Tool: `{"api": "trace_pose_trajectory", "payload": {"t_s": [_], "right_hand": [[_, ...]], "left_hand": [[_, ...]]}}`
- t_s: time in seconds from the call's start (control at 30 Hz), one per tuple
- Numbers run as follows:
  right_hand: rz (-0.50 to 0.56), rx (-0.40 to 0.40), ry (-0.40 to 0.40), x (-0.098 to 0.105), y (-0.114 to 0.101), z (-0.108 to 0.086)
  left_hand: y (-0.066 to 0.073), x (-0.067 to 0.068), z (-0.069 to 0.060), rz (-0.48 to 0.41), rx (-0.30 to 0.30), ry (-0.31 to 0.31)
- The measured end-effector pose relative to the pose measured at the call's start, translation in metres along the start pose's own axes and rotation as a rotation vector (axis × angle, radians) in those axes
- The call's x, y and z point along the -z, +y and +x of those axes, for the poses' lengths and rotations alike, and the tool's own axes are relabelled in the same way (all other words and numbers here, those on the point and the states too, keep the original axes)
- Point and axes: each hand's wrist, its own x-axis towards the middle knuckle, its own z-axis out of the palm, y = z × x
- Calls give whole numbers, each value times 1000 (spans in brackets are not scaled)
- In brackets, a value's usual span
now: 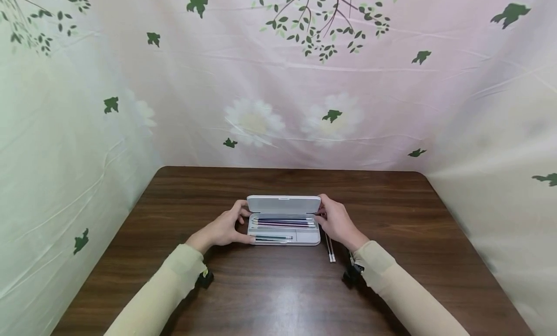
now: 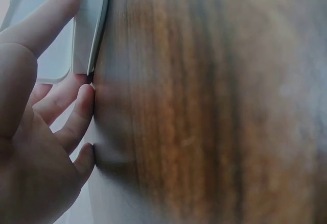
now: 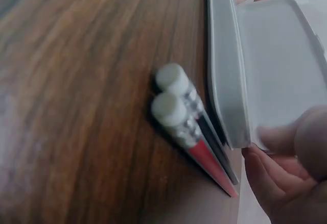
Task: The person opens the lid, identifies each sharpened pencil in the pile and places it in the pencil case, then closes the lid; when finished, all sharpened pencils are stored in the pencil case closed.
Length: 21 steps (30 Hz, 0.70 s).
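A white pencil case (image 1: 308,237) lies on the table with its hinged lid (image 1: 283,205) raised at the back. Several dark and purple pencils (image 1: 285,224) fill its rear compartment, and a few greenish ones (image 1: 271,238) sit at the front left. My left hand (image 1: 224,228) holds the case's left end, thumb at the front corner and fingers at the side. At the right end, my right hand (image 1: 339,222) grips the case near the hinge and lid. Beside that end are two loose pencils (image 1: 330,253) with white erasers; the right wrist view shows the nearer pencil (image 3: 209,163) is red.
The brown wood-grain table (image 1: 278,287) has rounded far corners. Behind it and along both sides hangs a pale cloth (image 1: 278,84) printed with leaves, birds and flowers. The loose pencils lie under and in front of my right hand.
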Motion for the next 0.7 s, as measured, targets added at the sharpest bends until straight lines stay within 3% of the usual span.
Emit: {"api": "trace_pose_trajectory", "payload": {"t_s": [0.2,0.4,0.7], "right_hand": [[10,16,-90,10,0,-7],[30,-47,-112,20,0,-11],[22,43,-162,24,2,-17]], "left_hand": [[-1,-1,0,15,3,-1],[-2,0,0,27,-9,7],[-3,2,0,28,-9,-1]]}}
